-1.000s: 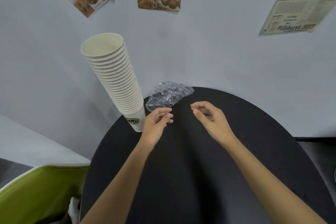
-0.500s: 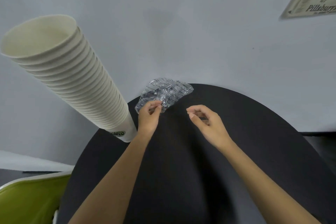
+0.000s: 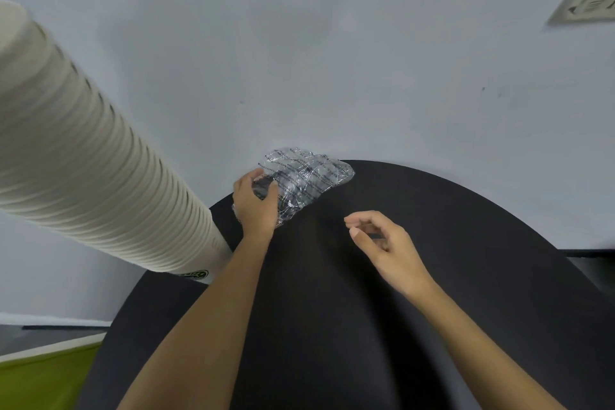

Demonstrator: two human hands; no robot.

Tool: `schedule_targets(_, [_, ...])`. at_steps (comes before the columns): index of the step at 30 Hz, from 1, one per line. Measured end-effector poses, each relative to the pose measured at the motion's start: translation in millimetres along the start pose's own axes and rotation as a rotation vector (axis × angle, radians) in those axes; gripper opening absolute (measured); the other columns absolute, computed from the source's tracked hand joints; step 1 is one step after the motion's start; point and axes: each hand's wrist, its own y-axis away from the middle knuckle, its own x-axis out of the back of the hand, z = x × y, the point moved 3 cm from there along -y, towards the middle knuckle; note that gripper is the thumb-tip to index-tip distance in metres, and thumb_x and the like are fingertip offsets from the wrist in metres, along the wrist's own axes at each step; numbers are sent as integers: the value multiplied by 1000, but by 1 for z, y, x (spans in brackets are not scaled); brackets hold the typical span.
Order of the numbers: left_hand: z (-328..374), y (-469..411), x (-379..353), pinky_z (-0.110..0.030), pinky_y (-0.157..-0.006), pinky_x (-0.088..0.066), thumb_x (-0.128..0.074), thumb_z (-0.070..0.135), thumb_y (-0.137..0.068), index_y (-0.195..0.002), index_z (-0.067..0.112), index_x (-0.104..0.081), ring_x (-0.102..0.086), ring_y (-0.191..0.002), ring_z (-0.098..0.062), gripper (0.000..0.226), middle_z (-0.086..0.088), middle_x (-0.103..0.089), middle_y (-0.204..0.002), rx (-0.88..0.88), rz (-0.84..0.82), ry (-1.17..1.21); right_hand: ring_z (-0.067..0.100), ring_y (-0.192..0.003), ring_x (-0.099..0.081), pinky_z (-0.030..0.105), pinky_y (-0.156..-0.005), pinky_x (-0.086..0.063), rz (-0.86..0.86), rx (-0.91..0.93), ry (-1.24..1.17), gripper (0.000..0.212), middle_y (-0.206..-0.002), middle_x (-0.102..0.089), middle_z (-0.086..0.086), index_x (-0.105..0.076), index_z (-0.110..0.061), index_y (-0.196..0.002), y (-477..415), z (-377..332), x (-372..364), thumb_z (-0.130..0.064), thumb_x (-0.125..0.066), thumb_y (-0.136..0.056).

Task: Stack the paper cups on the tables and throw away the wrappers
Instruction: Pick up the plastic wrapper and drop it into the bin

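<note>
Pale grey wall [image 3: 332,60] behind a round black table [image 3: 449,293], head view; a poster [image 3: 592,0] hangs at far right.

**Hazards.** A tall stack of paper cups [image 3: 83,160] stands at the table's left edge, its base just beside the left forearm. A leftward swing of that arm as the wrapper comes up would likely knock the stack, and a column this tall probably tips easily. The wrapper [image 3: 309,176] is thin, crinkled clear film with printing on it. It looks slippery and is held at one end only, so it may slide out of the fingers or trail across the table. Because it lies at the table's far edge against the wall, a lost hold could send it down behind the table.

**Grip.** The left hand [image 3: 256,206] has its fingers and thumb curled onto the wrapper's near-left end, bunching the film there. Most of the wrapper extends far and to the right beyond those fingers, loose and unsupported. The right hand [image 3: 386,243] hovers over the table to the right of the wrapper and apart from it. Its fingers are loosely curled and hold nothing.
</note>
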Motion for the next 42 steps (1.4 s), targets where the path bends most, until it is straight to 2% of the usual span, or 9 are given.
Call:
schedule_targets(4, [-7, -14, -3, -49, -115, -29, -70, 33, -85, -129, 29, -56, -52, -125, -21, 46, 4, -51, -139, 61, -17, -83, 4, -93, -61, 15, -78, -49, 4, -6, -21, 16, -104, -66, -6, -66, -22, -99, -1, 5, 0, -11, -58, -91])
schedule_targets(8, [-7, -14, -2, -46, -115, -16, -68, 40, -88, -143, 27, -44, -49, -126, -19, 61, 6, -52, -139, 163, -46, -118, 3, -94, -61, 16, -79, -49, -6, -14, -20, 16, -104, -66, -8, -66, -24, -99, 0, 9, 0, -11, -58, -91])
schedule_targets(12, [-1, -4, -5, -45, -106, -25, -71, 41, -85, -129, 27, -57, -52, -113, -16, 48, 15, -61, -103, 135, -42, -132, 4, -94, -61, 17, -80, -49, -3, -15, -24, 16, -105, -66, -6, -66, -23, -99, 0, 11, -1, -12, -59, -91])
schedule_targets(17, [-3, 14, -8, -49, -97, -47, -75, 30, -84, -84, 35, -69, -67, -84, -13, 8, 17, -66, -72, 71, -117, -63, 5, -95, -61, 16, -80, -49, 10, -11, -46, 17, -105, -66, -7, -66, -23, -99, 5, 7, 1, -11, -58, -91])
schedule_targets(21, [2, 35, -1, -29, -79, -52, -70, 13, -89, -88, 19, -73, -65, -72, -6, 6, 10, -70, -74, 35, -180, 65, 6, -95, -61, 12, -78, -47, 32, -2, -60, 17, -104, -67, -5, -66, -22, -98, 15, 0, 6, -8, -58, -91])
schedule_targets(27, [21, 65, 13, -33, -80, -57, -66, 16, -92, -85, 24, -69, -72, -86, -21, 11, -2, -74, -87, 62, -251, 161, 9, -99, -62, 17, -84, -49, 74, 15, -71, 18, -104, -67, -5, -66, -24, -98, 40, -16, 20, -10, -58, -92])
schedule_targets(32, [55, 102, 29, -11, -59, -51, -63, 9, -93, -84, 19, -67, -67, -69, -7, 14, -1, -70, -78, 36, -297, 260, 8, -100, -61, 17, -85, -49, 100, 34, -72, 16, -104, -68, -8, -66, -24, -100, 67, -33, 30, -13, -58, -92])
schedule_targets(38, [82, 146, 51, -13, -60, -52, -63, 9, -93, -96, 10, -69, -67, -64, -1, 8, 2, -70, -77, 15, -338, 305, 10, -102, -62, 16, -86, -48, 143, 65, -81, 15, -105, -68, -6, -66, -21, -102, 109, -52, 47, -12, -58, -92])
schedule_targets(42, [98, 173, 67, -16, -58, -55, -62, 11, -93, -96, 13, -69, -69, -67, -8, 8, 1, -71, -76, 29, -354, 321, 14, -104, -63, 31, -93, -50, 182, 72, -90, 14, -105, -68, -6, -66, -22, -102, 138, -66, 59, -15, -58, -92])
